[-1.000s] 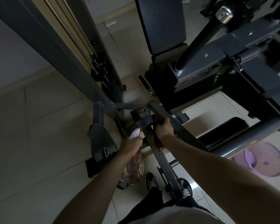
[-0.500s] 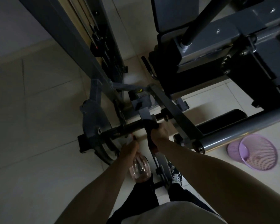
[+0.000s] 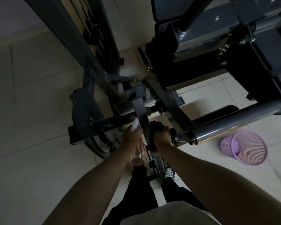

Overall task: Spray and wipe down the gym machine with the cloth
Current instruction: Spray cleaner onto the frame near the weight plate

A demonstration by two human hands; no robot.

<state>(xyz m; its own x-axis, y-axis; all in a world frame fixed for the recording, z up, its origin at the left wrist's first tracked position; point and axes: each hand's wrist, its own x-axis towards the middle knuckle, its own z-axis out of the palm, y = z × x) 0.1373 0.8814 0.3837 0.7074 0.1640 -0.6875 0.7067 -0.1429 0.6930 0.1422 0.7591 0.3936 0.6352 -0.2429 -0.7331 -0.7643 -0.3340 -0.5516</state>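
Grey steel gym machine [image 3: 168,101], both hands working low at its frame.
The left hand [image 3: 131,135] curls round a clear plastic spray bottle [image 3: 137,155] with a white nozzle. The right hand [image 3: 162,137] grips a dark bunched cloth [image 3: 152,138], seemingly pressed to the central bar, though the dim light blurs the contact. A lilac mesh wastebasket [image 3: 248,147] lies tipped on the tiles.

Looks to be a dimly lit gym room, going by the grey steel machine frame [image 3: 167,101], weight stack [image 3: 107,51], black padded bench [image 3: 169,7] and roller bar [image 3: 234,124] over pale floor tiles [image 3: 31,111], with a purple mesh wastebasket [image 3: 225,144] nearby.
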